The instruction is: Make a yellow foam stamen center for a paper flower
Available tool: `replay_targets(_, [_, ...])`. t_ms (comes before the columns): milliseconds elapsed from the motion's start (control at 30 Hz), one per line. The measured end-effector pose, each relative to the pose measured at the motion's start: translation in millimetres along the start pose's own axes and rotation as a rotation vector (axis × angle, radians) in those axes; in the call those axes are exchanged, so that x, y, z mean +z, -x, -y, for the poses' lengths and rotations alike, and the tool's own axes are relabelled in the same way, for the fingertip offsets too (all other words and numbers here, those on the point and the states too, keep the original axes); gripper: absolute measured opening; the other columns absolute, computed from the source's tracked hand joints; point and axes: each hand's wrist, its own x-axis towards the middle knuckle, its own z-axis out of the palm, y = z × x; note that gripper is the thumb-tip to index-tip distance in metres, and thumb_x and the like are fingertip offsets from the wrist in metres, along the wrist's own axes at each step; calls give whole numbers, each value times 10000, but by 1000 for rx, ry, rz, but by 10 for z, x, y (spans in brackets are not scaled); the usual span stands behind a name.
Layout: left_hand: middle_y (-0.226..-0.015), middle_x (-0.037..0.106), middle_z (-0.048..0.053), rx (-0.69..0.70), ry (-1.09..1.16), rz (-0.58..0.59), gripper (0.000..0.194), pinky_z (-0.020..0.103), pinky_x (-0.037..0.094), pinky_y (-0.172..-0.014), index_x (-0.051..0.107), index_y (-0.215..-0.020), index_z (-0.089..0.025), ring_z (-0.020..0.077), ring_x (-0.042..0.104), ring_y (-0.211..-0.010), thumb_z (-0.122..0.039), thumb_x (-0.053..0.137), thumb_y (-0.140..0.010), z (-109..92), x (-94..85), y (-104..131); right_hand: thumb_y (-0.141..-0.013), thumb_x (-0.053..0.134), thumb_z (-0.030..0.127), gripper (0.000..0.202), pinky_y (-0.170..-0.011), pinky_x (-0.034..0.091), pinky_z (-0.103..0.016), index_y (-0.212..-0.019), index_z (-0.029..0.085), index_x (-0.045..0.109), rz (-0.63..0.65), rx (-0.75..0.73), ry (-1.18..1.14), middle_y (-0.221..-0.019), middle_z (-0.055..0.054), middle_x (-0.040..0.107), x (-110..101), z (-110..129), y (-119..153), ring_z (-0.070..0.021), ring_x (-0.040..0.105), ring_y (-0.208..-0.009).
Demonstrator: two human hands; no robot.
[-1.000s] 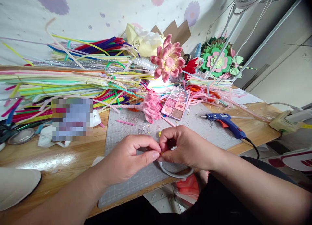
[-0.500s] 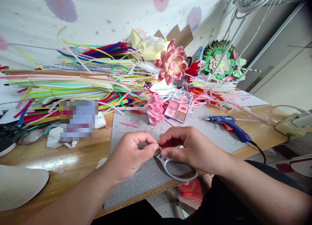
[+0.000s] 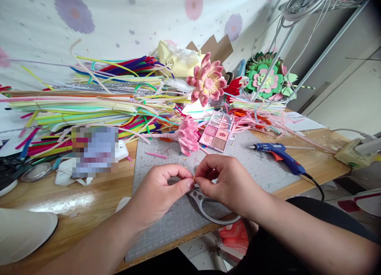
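Observation:
Over the grey cutting mat [image 3: 160, 231], my left hand [image 3: 166, 187] and my right hand [image 3: 222, 177] meet at the fingertips. Both are closed in a pinch on a tiny yellow piece [image 3: 194, 178], mostly hidden by the fingers. Grey-handled scissors [image 3: 212, 217] lie just below my right hand, their blades covered. Beyond the hands are a pink fuzzy flower [image 3: 189, 136] lying on its side and a makeup palette [image 3: 217, 132] with pink and brown pans. A larger pink and yellow flower [image 3: 208, 82] stands behind them.
Bundles of coloured pipe cleaners [image 3: 89, 104] spread across the back and left. A blue glue gun [image 3: 279, 154] with a black cord lies at the right. Green and pink flowers [image 3: 266, 78] stand at the back right. A pale rounded object [image 3: 24, 235] is at the lower left.
My right hand's fingers have drawn in to a tighter pinch against my left fingertips, and less of the yellow piece shows. The whole view has shifted slightly.

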Motion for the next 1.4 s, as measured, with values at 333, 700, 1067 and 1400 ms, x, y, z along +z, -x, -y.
replay_targets(333, [-657, 579, -9, 75, -143, 48, 120, 276, 386, -621, 605, -664, -178, 161, 515, -666, -201, 553, -770, -34, -27, -13, -719, 536, 80, 82, -607, 406, -263, -692, 145, 580, -3, -313, 186, -702, -32, 600, 31, -27, 49, -141, 535, -661])
replay_targets(700, [-868, 614, 0, 45, 318, 23, 123, 277, 368, -739, 628, -778, -210, 158, 506, -835, -303, 587, -850, 31, -1, -7, -698, 683, 282, 178, -649, 342, -253, -702, 144, 570, 98, 156, -809, -691, 13, 511, -178, -130, -98, -103, 445, -643])
replay_targets(1067, [-781, 689, -1, 9, 478, 30, 82, 256, 391, -758, 707, -769, -208, 152, 564, -804, -267, 663, -805, -15, 39, 12, -759, 662, 294, 140, -686, 399, -266, -747, 159, 627, 71, 112, -772, -705, 5, 596, 2, -82, -102, -114, 523, -663])
replay_targets(1400, [-682, 652, -18, -6, 413, -69, 112, 235, 367, -637, 713, -718, -197, 124, 503, -675, -283, 682, -783, 28, 26, -1, -825, 576, 244, 105, -701, 451, -283, -800, 159, 632, -3, -78, -350, -775, -28, 608, -38, 35, -7, -143, 565, -745])
